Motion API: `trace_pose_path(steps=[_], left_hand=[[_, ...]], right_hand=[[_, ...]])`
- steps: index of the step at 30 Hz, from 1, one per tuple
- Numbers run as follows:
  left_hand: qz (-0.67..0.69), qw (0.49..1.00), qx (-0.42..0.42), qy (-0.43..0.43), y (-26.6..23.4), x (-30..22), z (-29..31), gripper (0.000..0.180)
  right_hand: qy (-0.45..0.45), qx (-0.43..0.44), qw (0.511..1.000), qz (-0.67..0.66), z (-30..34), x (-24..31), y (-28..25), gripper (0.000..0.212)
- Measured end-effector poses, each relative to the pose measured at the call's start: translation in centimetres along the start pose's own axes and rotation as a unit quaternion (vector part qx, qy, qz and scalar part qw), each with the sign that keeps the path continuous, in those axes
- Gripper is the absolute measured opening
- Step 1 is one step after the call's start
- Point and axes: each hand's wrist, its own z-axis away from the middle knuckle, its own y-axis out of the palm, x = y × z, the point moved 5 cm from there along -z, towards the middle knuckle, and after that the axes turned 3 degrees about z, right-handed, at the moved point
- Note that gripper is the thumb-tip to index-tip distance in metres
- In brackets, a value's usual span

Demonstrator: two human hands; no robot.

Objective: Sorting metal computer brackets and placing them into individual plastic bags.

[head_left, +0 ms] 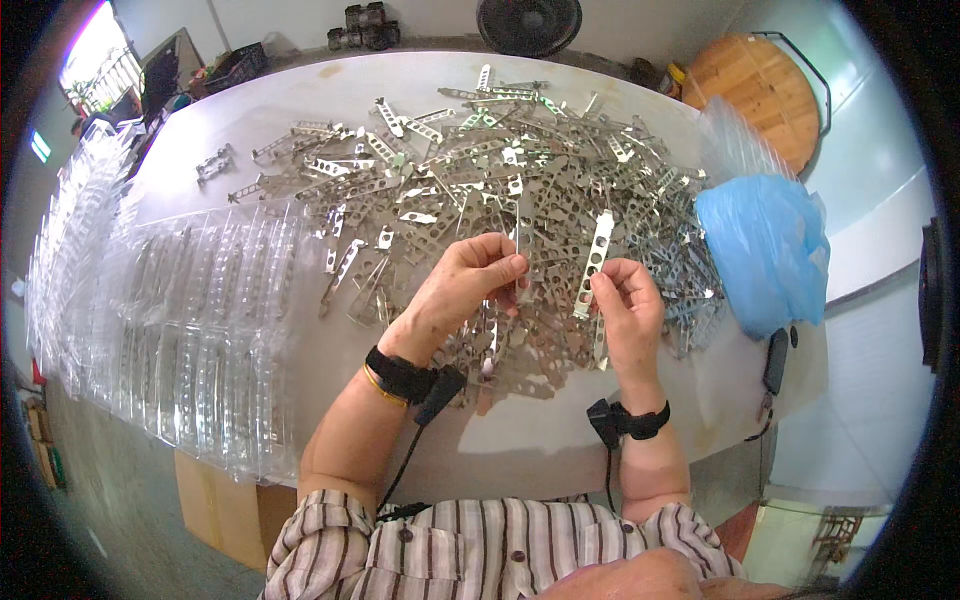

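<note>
Silver holed strip (pixel 597 250) sits in the right hand (pixel 634 312), thin strip (pixel 519 225) in the left hand (pixel 455 282), fingers (pixel 628 272) pinched closed; such small holds could let either slip onto the pile (pixel 560 190).

Right hand (pixel 630 302) holds a perforated strip (pixel 594 266), left hand (pixel 470 275) apparently another strip (pixel 519 228).

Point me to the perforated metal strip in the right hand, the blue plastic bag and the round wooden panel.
Perforated metal strip (pixel 596 251): head view, around mid-length.
Blue plastic bag (pixel 765 252): head view, middle of its crumpled side.
Round wooden panel (pixel 752 96): head view, middle of its flat face.
</note>
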Motion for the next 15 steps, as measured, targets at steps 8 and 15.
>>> trace_pose_path(steps=[8, 15], left_hand=[[-0.017, 1.000, 0.006, -0.004, 0.11, -0.07, -0.13, 0.021], [-0.053, 0.999, 0.003, 0.000, 0.04, -0.13, -0.16, 0.019]], right_hand=[[0.017, 0.008, 0.999, -0.031, -0.15, 0.27, -0.13, 0.014], [0.029, 0.020, 0.998, -0.046, -0.11, 0.12, -0.11, 0.015]])
